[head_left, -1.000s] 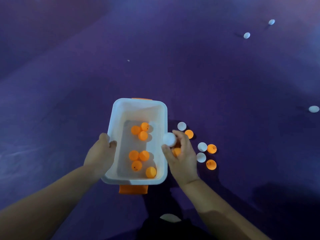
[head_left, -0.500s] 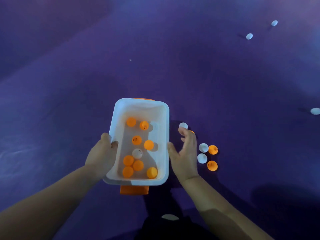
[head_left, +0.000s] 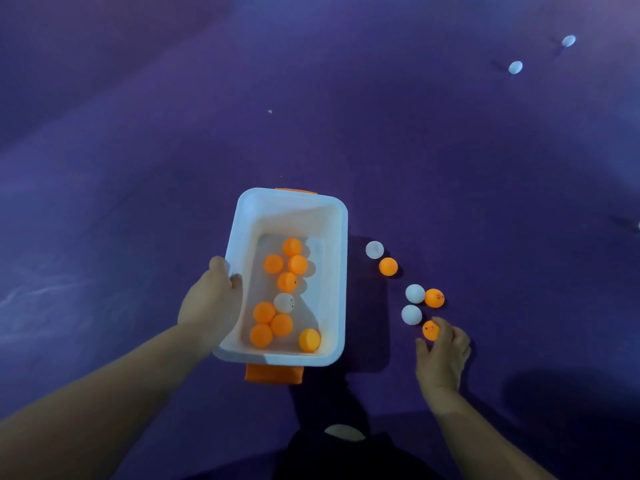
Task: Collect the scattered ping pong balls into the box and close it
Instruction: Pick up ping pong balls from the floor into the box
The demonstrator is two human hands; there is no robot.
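A white box (head_left: 337,271) with orange end latches stands open on the purple floor, with several orange balls and one white ball (head_left: 284,302) inside. My left hand (head_left: 211,303) grips its left rim. My right hand (head_left: 443,355) is on the floor to the box's right, its fingers curling round an orange ball (head_left: 430,330). Just beyond lie a white ball (head_left: 411,314), another white ball (head_left: 415,293) and an orange ball (head_left: 434,298). Nearer the box lie a white ball (head_left: 374,249) and an orange ball (head_left: 388,266).
Two more white balls (head_left: 515,67) (head_left: 568,40) lie far off at the upper right. A pale oval object (head_left: 344,433) shows at the bottom near my dark clothing. Purple floor stretches all round.
My right hand dropped a white ball into the box, then moved right and down to the cluster of balls. The balls inside the box have shifted. My left hand has stayed on the rim.
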